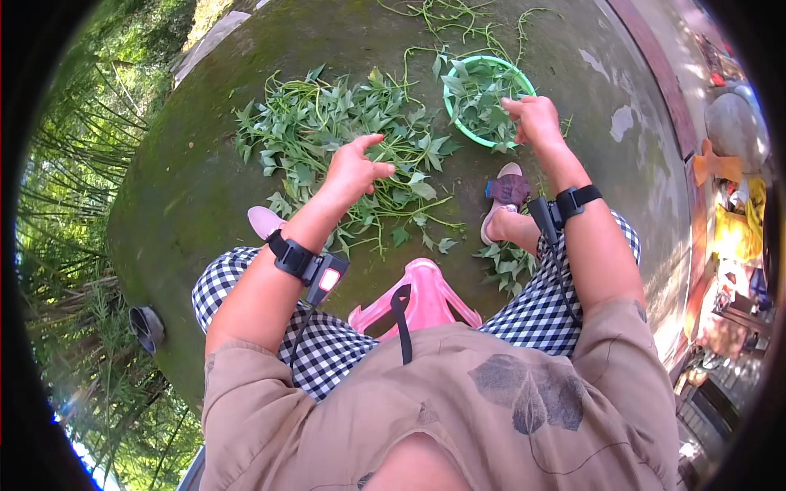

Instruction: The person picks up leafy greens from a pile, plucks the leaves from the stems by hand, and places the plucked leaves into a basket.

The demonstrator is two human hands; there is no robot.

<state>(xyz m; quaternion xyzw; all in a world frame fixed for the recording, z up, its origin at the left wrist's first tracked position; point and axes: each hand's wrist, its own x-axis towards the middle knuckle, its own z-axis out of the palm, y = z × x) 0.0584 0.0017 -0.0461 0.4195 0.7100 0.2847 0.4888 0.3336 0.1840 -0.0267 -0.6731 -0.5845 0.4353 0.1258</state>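
Handling leaves seemed to be the step in hand. The leafy pile [315,123] lay left of the green basket [449,105], which held more leaves [479,94]. The left hand [352,172] hung back-up over the pile, fingers spread and released; picking there called for lowering and pinching. The right hand [538,121] bent over the basket's right rim, its grasp impossible to tell.

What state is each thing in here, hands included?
Left hand: open, thumb and forefinger apart, above the leafy pile.
Right hand: at the basin's rim, grip unclear.
Leafy pile: loosely heaped on the ground.
Green basin: upright, holding leaves.
Thin vines: strewn, mostly leafless.
Pink stool: between the legs, partly hidden.
Black wristbands: fastened.
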